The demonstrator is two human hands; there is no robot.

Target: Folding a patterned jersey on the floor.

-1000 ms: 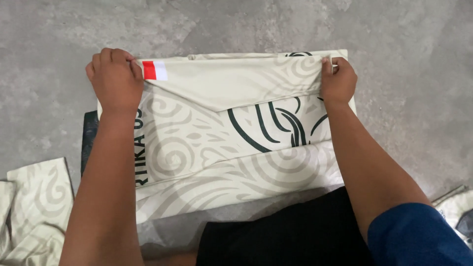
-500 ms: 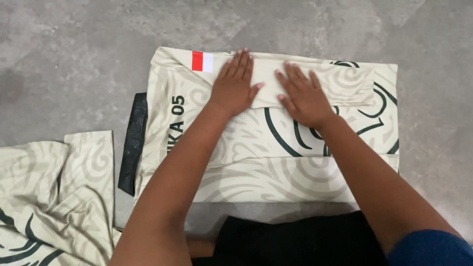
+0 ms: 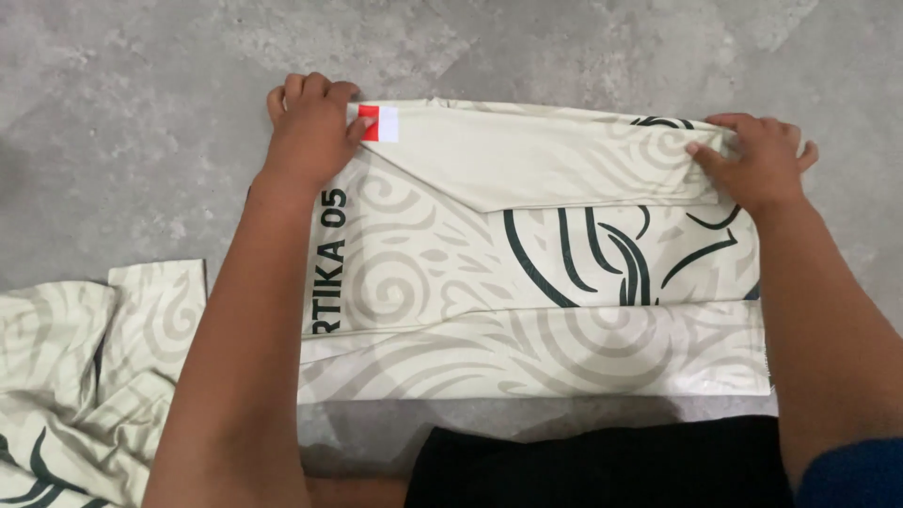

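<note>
A cream jersey (image 3: 536, 282) with dark swirl print lies folded flat on the grey concrete floor (image 3: 141, 113), so its edges line up. The left hand (image 3: 315, 132) pinches its far left corner and the right hand (image 3: 757, 160) its far right corner, keeping the fold taut. A second, crumpled jersey (image 3: 85, 376) lies aside, left.

Second cream garment (image 3: 85, 376), cut off lower left

Cream jersey (image 3: 527, 282) with pale swirl pattern and dark curved lines, folded into a flat rectangle on the grey floor, far edge turned over.
</note>
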